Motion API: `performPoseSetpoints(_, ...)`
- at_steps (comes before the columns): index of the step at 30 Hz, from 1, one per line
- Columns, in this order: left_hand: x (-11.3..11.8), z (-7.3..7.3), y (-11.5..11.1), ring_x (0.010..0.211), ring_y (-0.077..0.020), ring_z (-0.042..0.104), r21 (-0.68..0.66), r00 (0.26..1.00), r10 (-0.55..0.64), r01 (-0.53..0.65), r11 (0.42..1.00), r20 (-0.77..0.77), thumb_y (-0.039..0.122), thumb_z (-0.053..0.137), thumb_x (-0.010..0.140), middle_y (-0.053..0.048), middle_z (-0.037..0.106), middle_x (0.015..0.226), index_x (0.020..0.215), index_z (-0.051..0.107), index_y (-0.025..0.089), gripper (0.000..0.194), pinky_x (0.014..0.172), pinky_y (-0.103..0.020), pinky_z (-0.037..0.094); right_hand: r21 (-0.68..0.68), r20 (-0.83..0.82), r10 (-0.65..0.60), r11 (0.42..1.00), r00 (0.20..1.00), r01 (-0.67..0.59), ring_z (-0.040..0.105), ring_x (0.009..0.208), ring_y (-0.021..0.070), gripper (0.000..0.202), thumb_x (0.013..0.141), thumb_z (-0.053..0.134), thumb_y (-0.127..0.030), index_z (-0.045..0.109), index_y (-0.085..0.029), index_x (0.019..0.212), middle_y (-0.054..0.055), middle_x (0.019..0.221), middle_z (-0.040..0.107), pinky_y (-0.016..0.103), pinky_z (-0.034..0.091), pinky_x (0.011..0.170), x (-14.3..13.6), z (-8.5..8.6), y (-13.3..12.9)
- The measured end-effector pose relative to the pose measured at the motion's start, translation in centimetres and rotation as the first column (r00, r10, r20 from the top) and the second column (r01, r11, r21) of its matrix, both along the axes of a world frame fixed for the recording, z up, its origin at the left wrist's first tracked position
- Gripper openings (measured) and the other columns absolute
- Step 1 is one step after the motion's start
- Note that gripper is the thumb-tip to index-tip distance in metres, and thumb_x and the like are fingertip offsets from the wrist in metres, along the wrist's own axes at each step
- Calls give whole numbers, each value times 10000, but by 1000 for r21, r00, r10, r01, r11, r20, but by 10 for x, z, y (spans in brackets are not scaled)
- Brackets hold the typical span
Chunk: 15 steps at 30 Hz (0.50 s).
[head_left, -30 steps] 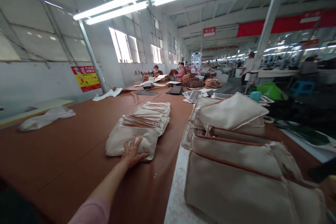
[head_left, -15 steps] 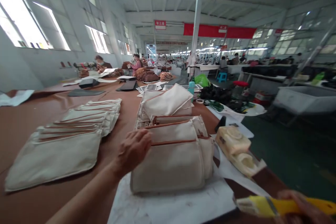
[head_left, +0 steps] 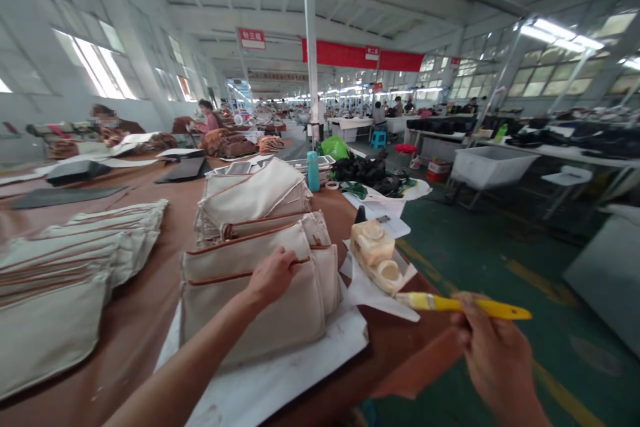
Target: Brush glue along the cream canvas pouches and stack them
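A stack of beige canvas pouches with brown trim leans in the middle of the table, partly on a white sheet. Over the front pouch lies my left hand, its fingers curled closed at the brown-trimmed edge near the right side. My right hand grips a yellow-handled paintbrush out past the table's right side. The brush's pale bristles point left, beside the open round mouth of a stained cream plastic container. Whether bristles and container touch I cannot tell.
More brown-trimmed pouches lie fanned on the brown table at left. Behind the stack stand a turquoise bottle and a roll of tape. Black material is heaped at the back right. Two people sit or stand at the far left.
The view has turned right. My left hand has moved from the stack's left edge to its right part. My right hand has carried the brush up and forward to the container.
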<state>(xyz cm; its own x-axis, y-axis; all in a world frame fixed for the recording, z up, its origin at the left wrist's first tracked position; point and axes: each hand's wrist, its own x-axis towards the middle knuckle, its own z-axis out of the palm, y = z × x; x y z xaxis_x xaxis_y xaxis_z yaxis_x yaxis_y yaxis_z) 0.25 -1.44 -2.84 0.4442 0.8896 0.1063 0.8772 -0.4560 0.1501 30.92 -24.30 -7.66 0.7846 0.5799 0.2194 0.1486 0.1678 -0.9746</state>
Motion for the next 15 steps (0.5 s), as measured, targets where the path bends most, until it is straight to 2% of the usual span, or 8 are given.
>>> performPoseSetpoints(1,-1,0,-2,835,-185,639,-7,1000,-20,20,1000,14,360,510,945,-45,646,964,906,675,229,214,686,-266,407,-68,149,-9,997,989,20,524,487,167,440,916,624,-586,655,-154,988,40,687,623,239,407,414,10,0,12)
performPoseSetpoints(3,-4,-1,-7,842,-179,639,-5,997,-52,52,999,63,356,505,945,-29,653,958,920,680,245,209,689,-257,403,-173,449,53,984,892,29,563,523,191,471,976,490,-598,656,-157,991,58,703,638,272,442,487,29,-3,39)
performPoseSetpoints(4,-6,-2,-10,845,-178,639,4,993,-62,62,998,96,361,506,943,-21,658,949,926,683,254,208,696,-254,405,-195,501,98,981,860,2,590,564,208,477,972,480,-603,663,-163,986,69,732,654,291,464,543,36,-7,53)
performPoseSetpoints(7,-9,-7,-18,853,-178,635,33,982,-75,70,997,171,381,515,930,-4,666,922,932,689,272,205,714,-245,412,-248,565,224,964,794,-96,646,705,258,461,952,477,-597,676,-181,935,93,810,684,332,484,675,47,-23,91)
performPoseSetpoints(9,-9,-7,-23,851,-177,629,40,979,-76,70,997,187,381,516,923,0,668,907,921,687,274,203,720,-242,412,-285,585,292,947,757,-146,651,746,275,435,943,485,-575,680,-188,910,95,833,690,345,477,707,48,-36,108)
performPoseSetpoints(12,-7,-3,-28,837,-175,622,17,975,-81,79,997,208,382,505,919,0,675,899,907,688,266,217,711,-244,403,-326,591,369,923,718,-206,650,757,275,407,941,497,-553,686,-195,902,83,843,692,340,470,711,52,-46,119)
performPoseSetpoints(15,-4,3,-29,794,-169,611,-54,963,-82,99,994,258,390,512,903,-1,678,864,885,696,241,237,702,-245,395,-335,577,396,912,714,-235,647,717,252,409,979,466,-536,685,-193,935,67,807,682,316,473,676,63,-44,117)
